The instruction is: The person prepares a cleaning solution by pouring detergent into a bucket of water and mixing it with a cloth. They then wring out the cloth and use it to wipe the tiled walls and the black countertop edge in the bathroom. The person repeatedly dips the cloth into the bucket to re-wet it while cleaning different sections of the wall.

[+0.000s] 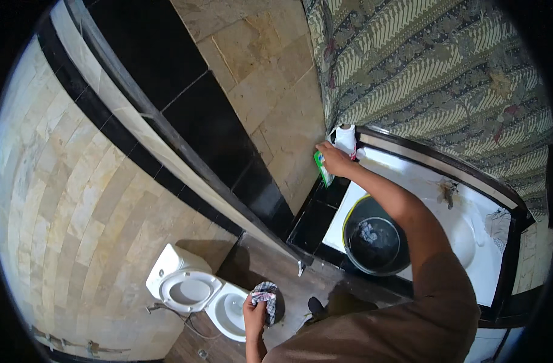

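My right hand (335,159) is stretched to the back corner of the counter and grips a green and white packet (322,169). A white container (346,138) stands right beside that hand. Under my right forearm, a dark bucket (353,254) with a yellow edge sits on the white washbasin (337,231). Water fills part of it, with a crumpled greyish cloth (368,231) inside. Low on the left, my left hand (255,313) pinches a checkered cloth (265,290) with a pinkish part, held by the toilet bowl's rim. A dark patch behind this cloth cannot be made out clearly.
The white toilet (222,313) has its lid raised, with a hose (192,326) beside it. A narrow partition wall (181,177) ends near the counter. Black tiles (324,197) edge the basin, which has a tap (449,193). A patterned curtain (421,68) hangs behind.
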{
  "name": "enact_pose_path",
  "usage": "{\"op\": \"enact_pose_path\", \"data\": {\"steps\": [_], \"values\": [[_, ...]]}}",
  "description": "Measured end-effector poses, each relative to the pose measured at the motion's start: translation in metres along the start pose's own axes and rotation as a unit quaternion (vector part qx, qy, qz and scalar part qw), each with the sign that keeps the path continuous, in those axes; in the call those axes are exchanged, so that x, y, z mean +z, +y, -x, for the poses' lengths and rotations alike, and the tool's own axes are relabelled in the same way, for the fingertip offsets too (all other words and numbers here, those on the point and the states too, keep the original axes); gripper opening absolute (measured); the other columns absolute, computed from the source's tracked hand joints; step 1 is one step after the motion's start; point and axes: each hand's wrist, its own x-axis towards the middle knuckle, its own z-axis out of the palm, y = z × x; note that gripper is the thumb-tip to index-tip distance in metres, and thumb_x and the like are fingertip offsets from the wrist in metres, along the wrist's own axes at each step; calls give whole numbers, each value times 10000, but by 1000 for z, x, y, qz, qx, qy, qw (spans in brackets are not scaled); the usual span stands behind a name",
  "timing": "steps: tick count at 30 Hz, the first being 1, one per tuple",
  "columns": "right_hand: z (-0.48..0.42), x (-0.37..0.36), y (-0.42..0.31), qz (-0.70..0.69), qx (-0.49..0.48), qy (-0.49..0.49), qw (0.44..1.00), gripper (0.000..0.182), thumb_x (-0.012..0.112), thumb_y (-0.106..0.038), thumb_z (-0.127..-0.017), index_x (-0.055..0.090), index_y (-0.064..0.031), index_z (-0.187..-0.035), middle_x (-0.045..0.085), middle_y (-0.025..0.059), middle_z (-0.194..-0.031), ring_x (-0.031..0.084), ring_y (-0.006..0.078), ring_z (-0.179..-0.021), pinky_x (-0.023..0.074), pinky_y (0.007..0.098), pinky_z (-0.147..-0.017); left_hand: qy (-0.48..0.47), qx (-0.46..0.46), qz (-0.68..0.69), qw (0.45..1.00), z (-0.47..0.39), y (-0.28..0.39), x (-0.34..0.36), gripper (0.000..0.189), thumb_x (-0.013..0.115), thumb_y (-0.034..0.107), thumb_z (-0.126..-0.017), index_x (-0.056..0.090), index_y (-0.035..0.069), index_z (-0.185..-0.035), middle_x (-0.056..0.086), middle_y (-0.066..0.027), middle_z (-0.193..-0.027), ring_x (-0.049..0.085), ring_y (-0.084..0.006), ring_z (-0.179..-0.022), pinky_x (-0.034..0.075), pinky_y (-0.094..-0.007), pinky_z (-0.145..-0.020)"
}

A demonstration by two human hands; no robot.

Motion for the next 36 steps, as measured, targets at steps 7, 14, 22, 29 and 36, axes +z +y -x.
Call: {"op": "enact_pose_path", "data": {"steps": [7,14,22,29,36], "values": [[-18,8,51,8,-47,-31,998,192,522,4,-765,490,-72,-939,483,134,-991,537,371,-953,437,445,-760,-7,-13,-35,999,-51,12,5,247,491,-39,-794,594,6,-1014,642,-32,-890,587,-87,-771,461,-223,-691],[22,-61,56,5,27,13,1000,116,509,-25,-805,528,-50,-917,494,145,-931,531,371,-900,437,457,-754,14,-44,-20,999,-66,9,47,257,502,-30,-809,576,-9,-1054,627,-42,-917,577,-101,-798,461,-228,-699],[20,-48,132,55,120,73,989,138,513,-22,-785,503,-47,-920,490,165,-947,556,394,-886,458,470,-751,-80,-33,-48,995,-101,30,85,223,503,-30,-839,571,-9,-1050,631,-40,-923,573,-94,-806,456,-226,-720],[10,-50,145,-1,151,104,983,284,531,-19,-770,514,-79,-1047,481,168,-1028,560,385,-902,468,467,-761,-87,-28,-71,993,-114,36,93,218,507,-13,-849,567,-7,-1058,632,-38,-926,573,-97,-811,458,-235,-733],[23,-71,124,-16,159,165,973,408,572,-31,-762,486,-66,-1159,488,158,-1142,570,369,-916,477,431,-772,-81,-21,-80,993,-114,20,97,207,512,15,-861,565,-6,-1060,630,-47,-955,582,-109,-841,463,-241,-755]]}}
